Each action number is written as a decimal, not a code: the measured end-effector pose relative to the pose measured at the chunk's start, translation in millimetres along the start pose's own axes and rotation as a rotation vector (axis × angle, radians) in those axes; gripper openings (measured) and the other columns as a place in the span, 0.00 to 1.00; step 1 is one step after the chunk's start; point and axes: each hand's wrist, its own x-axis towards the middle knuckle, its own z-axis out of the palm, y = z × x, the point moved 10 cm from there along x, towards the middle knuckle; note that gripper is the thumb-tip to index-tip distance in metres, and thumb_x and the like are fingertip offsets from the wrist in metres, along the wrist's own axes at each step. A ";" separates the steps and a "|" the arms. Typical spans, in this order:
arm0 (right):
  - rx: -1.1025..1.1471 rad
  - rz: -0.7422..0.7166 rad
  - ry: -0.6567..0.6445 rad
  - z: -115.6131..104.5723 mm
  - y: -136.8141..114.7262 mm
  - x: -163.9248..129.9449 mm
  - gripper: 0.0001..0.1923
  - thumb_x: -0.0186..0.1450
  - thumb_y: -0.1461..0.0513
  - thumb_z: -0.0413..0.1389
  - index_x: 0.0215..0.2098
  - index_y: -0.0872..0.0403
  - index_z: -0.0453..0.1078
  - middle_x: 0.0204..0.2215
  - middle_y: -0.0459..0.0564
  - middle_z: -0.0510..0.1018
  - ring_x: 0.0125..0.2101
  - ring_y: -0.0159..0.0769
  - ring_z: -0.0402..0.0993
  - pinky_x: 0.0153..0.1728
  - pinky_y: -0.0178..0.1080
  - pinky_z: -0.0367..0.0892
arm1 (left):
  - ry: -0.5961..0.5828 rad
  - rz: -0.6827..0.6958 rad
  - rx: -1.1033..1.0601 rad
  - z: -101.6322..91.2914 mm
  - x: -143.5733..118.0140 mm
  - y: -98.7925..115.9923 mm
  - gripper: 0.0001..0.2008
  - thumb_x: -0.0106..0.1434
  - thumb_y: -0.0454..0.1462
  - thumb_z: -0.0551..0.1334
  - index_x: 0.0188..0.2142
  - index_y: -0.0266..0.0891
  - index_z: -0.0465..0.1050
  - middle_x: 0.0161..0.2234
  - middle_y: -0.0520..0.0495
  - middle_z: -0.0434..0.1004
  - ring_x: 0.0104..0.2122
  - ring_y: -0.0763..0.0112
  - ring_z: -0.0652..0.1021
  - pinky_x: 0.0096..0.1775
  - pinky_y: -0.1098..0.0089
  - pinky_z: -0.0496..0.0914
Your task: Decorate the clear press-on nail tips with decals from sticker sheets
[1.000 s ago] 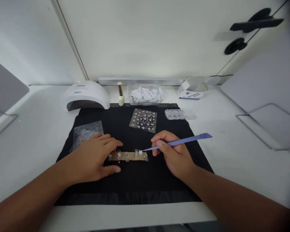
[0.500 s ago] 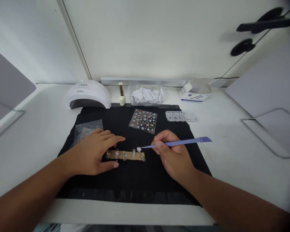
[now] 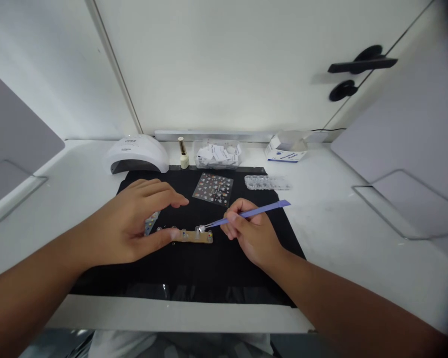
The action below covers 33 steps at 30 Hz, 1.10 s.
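the right hand (image 3: 252, 236) is pinching a purple tool (image 3: 246, 215) between its fingers, the tip touching a clear nail tip on the tan strip (image 3: 190, 235) lying mid-mat. the left hand (image 3: 134, 223), fingers loosely spread, is steadying the strip's 9 o'clock end. a sticker sheet (image 3: 213, 188) is lying at 12 o'clock.

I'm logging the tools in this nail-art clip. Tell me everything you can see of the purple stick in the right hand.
The purple stick is a slim, plastic-looking tool with a flat, wider far end and a fine near tip carrying a small pale bit. The right hand pinches it near the middle like a pen. It slants down leftward over the black mat, its tip at a clear nail tip on the tan strip, whose left end the left hand steadies.
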 end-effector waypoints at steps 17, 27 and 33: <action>-0.194 -0.046 -0.025 -6.4 -20.5 -6.3 0.16 0.68 0.52 0.52 0.40 0.46 0.81 0.27 0.48 0.75 0.25 0.31 0.65 0.25 0.37 0.60 | 0.066 0.099 -0.129 29.9 -5.3 -30.8 0.17 0.63 0.39 0.59 0.51 0.43 0.66 0.43 0.46 0.77 0.44 0.60 0.76 0.48 0.57 0.67; -0.186 0.065 0.139 -12.5 -11.0 -6.1 0.05 0.61 0.65 0.54 0.27 0.53 0.68 0.20 0.43 0.75 0.19 0.27 0.68 0.19 0.31 0.61 | -0.040 0.091 -0.126 44.2 -2.7 -16.5 0.17 0.64 0.41 0.60 0.51 0.41 0.65 0.42 0.45 0.77 0.42 0.61 0.76 0.46 0.58 0.65; -0.195 0.114 0.165 -12.5 -3.3 -6.2 0.02 0.58 0.65 0.54 0.27 0.53 0.67 0.17 0.42 0.72 0.18 0.28 0.67 0.18 0.31 0.61 | -0.071 -0.021 -0.013 61.3 3.5 -10.7 0.14 0.65 0.42 0.61 0.48 0.40 0.67 0.41 0.46 0.77 0.42 0.60 0.75 0.44 0.58 0.64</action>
